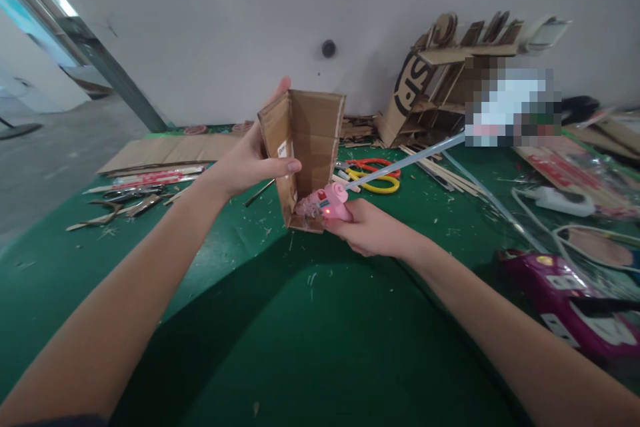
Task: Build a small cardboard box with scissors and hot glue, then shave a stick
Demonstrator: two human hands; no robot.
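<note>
My left hand [253, 157] grips a folded brown cardboard piece [310, 140], standing upright on the green table [280, 320], thumb on the near flap and fingers behind. My right hand [367, 227] holds a pink hot glue gun [327, 204] with a red light lit; its nozzle points into the bottom inner corner of the cardboard. A long clear glue stick [405, 162] juts from the back of the gun up to the right.
Orange and yellow scissors [375, 177] lie behind the cardboard. Flat cardboard sheets [170, 150] and scraps lie at left, a stacked cardboard structure [440, 80] at the back right. A white power strip [560, 200] and a purple object [570, 300] sit at right.
</note>
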